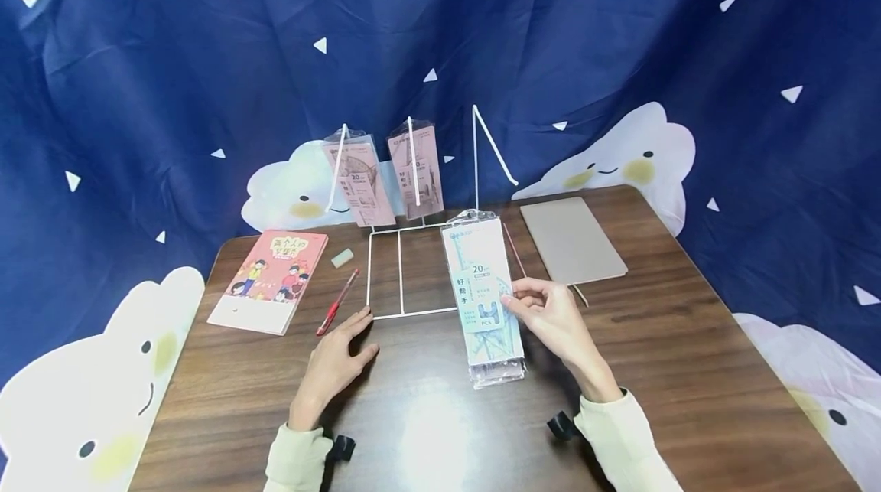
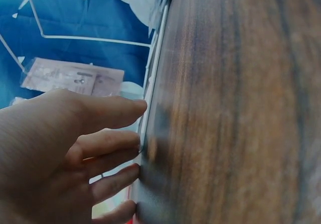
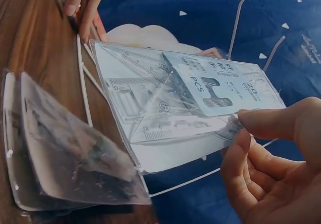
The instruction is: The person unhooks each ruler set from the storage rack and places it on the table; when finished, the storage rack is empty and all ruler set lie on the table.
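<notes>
My right hand (image 1: pixel 551 312) pinches the right edge of a clear-wrapped blue and white ruler set (image 1: pixel 482 285) between thumb and fingers. Rulers and a triangle show through its wrapper in the right wrist view. Below its lower end, pinkish clear packs (image 3: pixel 75 153) stick out; what supports them cannot be told. A white wire display rack (image 1: pixel 401 278) stands behind, its right hook (image 1: pixel 494 144) bare. Two pink packs, one at left (image 1: pixel 361 186) and one in the middle (image 1: pixel 416 171), hang from its other hooks. My left hand (image 1: pixel 337 362) touches the rack's front left corner with loosely extended fingers.
On the left lie a pink illustrated book (image 1: pixel 271 278), a pale eraser (image 1: pixel 342 258) and a red pen (image 1: pixel 339 301). A grey notebook (image 1: pixel 574 239) lies at the back right, with a thin red stick (image 1: pixel 513 249) beside it. A blue curtain (image 1: pixel 440 25) hangs behind the table.
</notes>
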{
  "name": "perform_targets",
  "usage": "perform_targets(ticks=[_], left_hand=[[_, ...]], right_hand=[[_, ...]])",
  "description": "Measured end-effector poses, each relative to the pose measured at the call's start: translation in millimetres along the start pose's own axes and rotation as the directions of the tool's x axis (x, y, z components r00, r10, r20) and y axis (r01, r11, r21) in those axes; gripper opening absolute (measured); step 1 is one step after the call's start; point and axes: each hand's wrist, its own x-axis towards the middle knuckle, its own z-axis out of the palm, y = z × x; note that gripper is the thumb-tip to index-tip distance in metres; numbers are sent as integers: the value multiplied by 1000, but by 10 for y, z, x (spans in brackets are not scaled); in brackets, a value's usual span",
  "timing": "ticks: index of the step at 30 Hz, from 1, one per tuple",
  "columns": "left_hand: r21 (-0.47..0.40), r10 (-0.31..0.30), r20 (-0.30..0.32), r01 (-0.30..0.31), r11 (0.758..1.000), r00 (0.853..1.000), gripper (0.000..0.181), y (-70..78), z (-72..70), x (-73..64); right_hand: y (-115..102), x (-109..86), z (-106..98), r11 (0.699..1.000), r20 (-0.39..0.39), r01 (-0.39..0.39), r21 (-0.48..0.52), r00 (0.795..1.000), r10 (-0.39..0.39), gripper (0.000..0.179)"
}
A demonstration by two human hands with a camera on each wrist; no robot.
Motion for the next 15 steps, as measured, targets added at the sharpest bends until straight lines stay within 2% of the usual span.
perform_targets(ticks=[9,15], left_hand=[[6,6,-18,-6,1000,1000,59,-10,15,-2],[11,17,-38,-17,1000,999,59,-20,19,14]], right_hand=[[264,117,21,995,54,-97,-25,994,98,26],[506,219,72,981,74,-168,-101,982,176,25]])
